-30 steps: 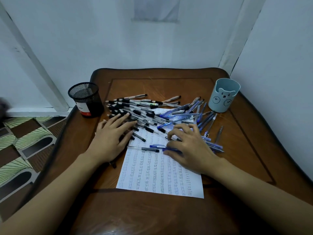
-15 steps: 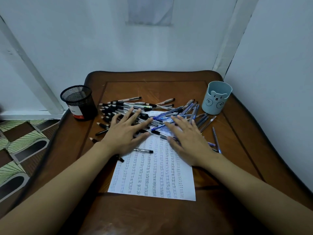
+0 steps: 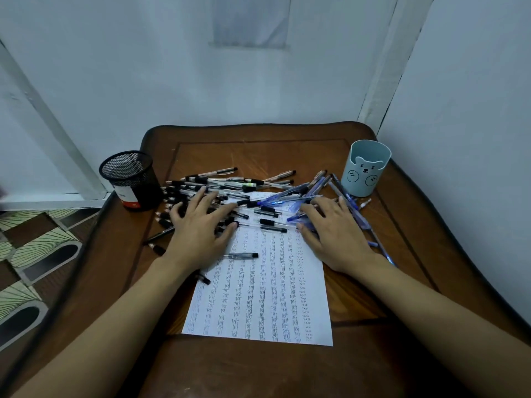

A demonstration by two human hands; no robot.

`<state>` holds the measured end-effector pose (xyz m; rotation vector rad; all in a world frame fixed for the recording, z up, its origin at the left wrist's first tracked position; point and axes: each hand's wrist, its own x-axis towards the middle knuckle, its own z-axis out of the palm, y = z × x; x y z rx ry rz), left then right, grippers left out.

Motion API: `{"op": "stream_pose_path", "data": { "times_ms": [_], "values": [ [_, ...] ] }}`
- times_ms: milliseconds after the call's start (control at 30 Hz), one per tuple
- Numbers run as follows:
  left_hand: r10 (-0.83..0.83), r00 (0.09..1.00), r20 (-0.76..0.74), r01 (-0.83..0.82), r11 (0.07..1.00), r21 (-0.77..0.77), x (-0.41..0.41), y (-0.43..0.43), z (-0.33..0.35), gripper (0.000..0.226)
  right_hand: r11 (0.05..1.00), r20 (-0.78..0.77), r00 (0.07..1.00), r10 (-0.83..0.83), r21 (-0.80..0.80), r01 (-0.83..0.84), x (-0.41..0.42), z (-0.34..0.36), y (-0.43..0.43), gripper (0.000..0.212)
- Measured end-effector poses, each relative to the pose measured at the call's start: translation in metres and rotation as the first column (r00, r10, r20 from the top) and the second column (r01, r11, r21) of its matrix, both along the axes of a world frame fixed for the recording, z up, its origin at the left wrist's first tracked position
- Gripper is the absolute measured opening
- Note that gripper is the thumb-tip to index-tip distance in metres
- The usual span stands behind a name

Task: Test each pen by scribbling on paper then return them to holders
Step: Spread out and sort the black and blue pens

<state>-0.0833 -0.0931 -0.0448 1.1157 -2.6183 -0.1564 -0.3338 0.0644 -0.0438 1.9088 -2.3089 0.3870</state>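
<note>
A heap of black pens [image 3: 201,188] and blue pens [image 3: 290,198] lies across the far half of the wooden table [image 3: 258,369]. A white sheet of paper [image 3: 264,297] covered in rows of scribbles lies in front of the heap. My left hand [image 3: 201,228] rests flat on the black pens with its fingers spread. My right hand [image 3: 333,234] lies flat on the blue pens, fingers straight. One black pen [image 3: 241,255] lies alone on the paper. A black mesh holder [image 3: 129,179] stands at far left, a light blue bear holder [image 3: 365,168] at far right.
White walls close in behind and to the right of the table. A patterned floor [image 3: 37,254] shows to the left. A stray blue pen [image 3: 382,251] lies right of my right hand, near the table's inlaid border.
Both hands have slid away from me over the pen heap and flattened out. The pens have bunched closer together toward the far side. The view has shifted a little.
</note>
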Motion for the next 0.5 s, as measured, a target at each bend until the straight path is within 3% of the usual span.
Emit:
{"op": "stream_pose_path", "data": {
  "times_ms": [67,167,267,400,500],
  "values": [
    [-0.188,0.982,-0.026,0.188,0.982,-0.016,-0.001,-0.001,0.002,0.042,1.000,0.031,1.000,0.006,0.013,-0.006,0.002,0.003,-0.004,0.054],
    [-0.382,0.920,0.091,0.379,0.924,0.051,-0.007,0.004,0.011,0.052,0.989,0.043,0.997,0.064,0.132,-0.070,0.008,0.003,-0.012,0.062],
    [-0.335,0.927,0.169,0.328,0.942,0.071,-0.011,0.002,0.014,0.060,0.969,0.000,0.997,0.077,0.237,-0.075,0.009,0.000,-0.020,0.066],
    [-0.217,0.976,-0.007,0.217,0.976,-0.008,-0.011,-0.007,0.007,0.062,0.982,-0.013,0.999,0.047,0.183,-0.044,0.007,0.002,-0.017,0.064],
    [-0.213,0.972,-0.103,0.202,0.973,-0.110,-0.012,-0.016,0.001,0.053,0.992,0.032,0.998,0.047,0.115,-0.050,0.004,0.003,-0.012,0.049]
  ]
}}
